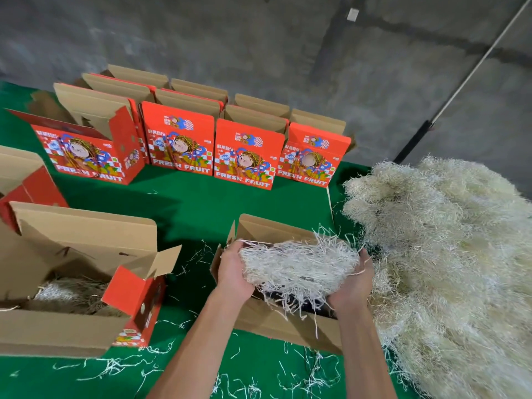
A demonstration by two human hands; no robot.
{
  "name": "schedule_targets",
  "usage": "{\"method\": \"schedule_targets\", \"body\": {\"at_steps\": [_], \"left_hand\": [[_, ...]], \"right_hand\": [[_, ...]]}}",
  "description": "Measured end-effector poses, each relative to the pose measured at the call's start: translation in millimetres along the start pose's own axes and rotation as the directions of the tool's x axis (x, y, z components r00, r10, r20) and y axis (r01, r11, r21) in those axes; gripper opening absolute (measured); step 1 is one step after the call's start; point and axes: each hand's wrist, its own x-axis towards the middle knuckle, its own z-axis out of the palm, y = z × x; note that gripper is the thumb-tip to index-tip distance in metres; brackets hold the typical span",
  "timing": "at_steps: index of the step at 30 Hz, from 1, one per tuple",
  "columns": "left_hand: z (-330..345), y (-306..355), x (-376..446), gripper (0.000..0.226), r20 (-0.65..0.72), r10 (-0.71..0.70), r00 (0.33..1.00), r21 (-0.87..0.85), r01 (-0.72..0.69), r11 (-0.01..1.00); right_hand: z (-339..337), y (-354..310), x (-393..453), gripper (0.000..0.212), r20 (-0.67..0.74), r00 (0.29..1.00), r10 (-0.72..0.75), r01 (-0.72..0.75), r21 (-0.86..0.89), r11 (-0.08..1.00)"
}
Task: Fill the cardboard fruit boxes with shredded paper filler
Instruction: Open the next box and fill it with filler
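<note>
An open cardboard fruit box (276,326) stands in front of me on the green table. Over its opening I hold a thick wad of shredded paper filler (299,266) between both hands. My left hand (234,272) cups the wad's left end and my right hand (352,283) cups its right end, fingers curled round it. Strands hang from the wad into the box, whose inside is mostly hidden. To the right lies a big heap of shredded paper (449,254). At the left another open box (72,283) has filler in its bottom.
Several red "FRESH FRUIT" boxes (244,156) stand in rows at the back of the green table (187,203), flaps up. One more open box (26,180) sits at the far left edge. Loose paper strands litter the cloth near me. A grey wall rises behind.
</note>
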Motion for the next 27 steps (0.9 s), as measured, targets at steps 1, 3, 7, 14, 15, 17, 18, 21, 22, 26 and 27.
{"method": "schedule_targets", "body": {"at_steps": [1,3,7,14,15,17,18,21,22,26,27], "left_hand": [[-0.3,1.4,0.7,0.059,-0.008,-0.003,1.000,-0.015,0.003,1.000],[-0.4,3.0,2.8,0.053,-0.040,0.043,0.998,0.024,-0.042,0.999],[-2.5,-4.8,-0.9,0.022,0.000,0.153,0.988,0.358,-0.143,0.923],[13.5,6.5,-23.7,0.015,0.327,0.298,0.897,0.711,-0.442,0.547],[22.1,7.3,-26.4,0.023,0.394,0.307,0.866,0.678,-0.499,0.540],[36.5,6.1,-37.1,0.032,0.481,0.336,0.810,0.604,-0.584,0.543],[42.7,3.1,-42.1,0.030,0.502,0.353,0.789,0.577,-0.610,0.543],[51.3,-11.2,-40.5,0.041,0.477,0.370,0.797,0.636,-0.604,0.481],[51.1,-15.0,-39.5,0.035,0.431,0.399,0.810,0.637,-0.586,0.501],[45.4,-17.2,-25.8,0.014,0.201,0.539,0.818,0.627,-0.530,0.571],[45.4,-18.9,-22.3,0.029,0.187,0.564,0.804,0.610,-0.545,0.575]], "right_hand": [[-1.6,-1.4,-1.8,0.072,0.021,0.999,0.025,-0.026,0.048,0.999],[-4.6,-2.8,0.2,0.082,0.035,0.999,0.015,-0.018,0.087,0.996],[-2.3,-8.4,4.4,0.073,0.000,0.997,-0.081,0.081,-0.008,0.997],[22.8,-23.1,-7.7,0.036,0.340,0.865,-0.369,0.498,-0.500,0.708],[31.0,-22.8,-14.3,0.037,0.396,0.841,-0.369,0.536,-0.520,0.665],[47.0,-19.3,-27.2,0.039,0.509,0.761,-0.401,0.633,-0.451,0.629],[54.1,-15.7,-31.3,0.037,0.526,0.726,-0.442,0.671,-0.406,0.620],[71.6,-3.7,-42.0,0.004,0.443,0.709,-0.549,0.694,-0.304,0.652],[74.0,0.5,-45.9,0.005,0.411,0.716,-0.563,0.686,-0.268,0.677],[69.5,16.0,-51.4,0.036,0.262,0.825,-0.501,0.565,-0.322,0.760],[68.6,20.2,-52.4,0.040,0.261,0.839,-0.478,0.544,-0.371,0.753]]}}
